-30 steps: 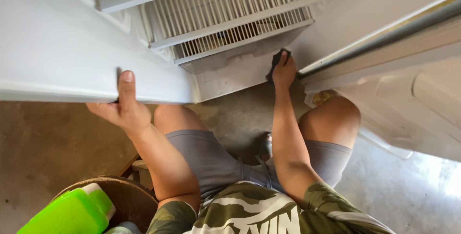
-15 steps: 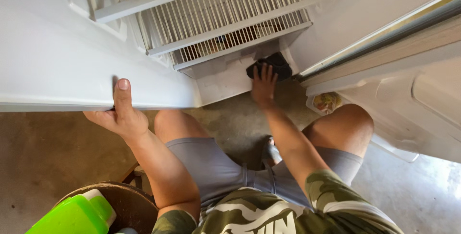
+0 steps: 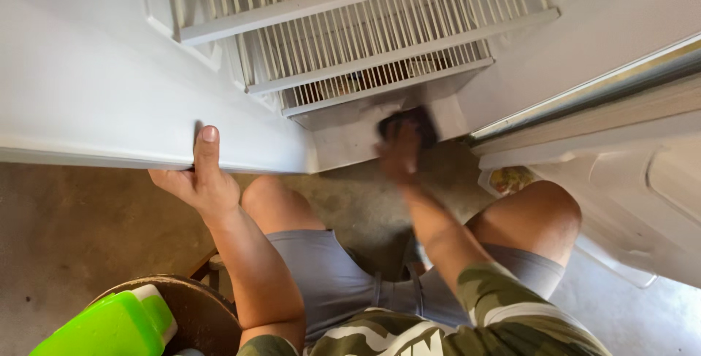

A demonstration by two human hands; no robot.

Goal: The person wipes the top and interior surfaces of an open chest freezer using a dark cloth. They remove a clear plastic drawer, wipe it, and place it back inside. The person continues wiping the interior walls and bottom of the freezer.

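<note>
A: Concrete floor [image 3: 80, 232] is being seen under an open white fridge, with wire shelves [image 3: 350, 27] stacked above its bottom ledge [image 3: 350, 133].

B: What is being held against that ledge?

A: A dark pad [image 3: 418, 121], probably a sponge or cloth, is being pressed onto the ledge just below the lowest shelf. The right hand [image 3: 398, 155] is being laid over it, fingers spread; the hand is blurred, so whether the pad is being pinched or only pushed flat cannot be told.

B: And the other hand?

A: The left hand [image 3: 197, 181] is being clenched on the lower edge of the door [image 3: 95, 100], to the left of the ledge, thumb on the inner face and fingers curled underneath.

B: How is the pad being judged to handle?

A: It is being judged light, soft and squashy, likely damp and a little slippery on the smooth plastic. It is best being taken from above with a flat palm, fingertips hooked over its far edge, so that it is not being dragged out from under the hand.

B: Anything else nearby?

A: A green bottle [image 3: 109, 323] is being kept on a round brown stool [image 3: 201, 312], well below and left of the ledge, beside the person's knee.
</note>
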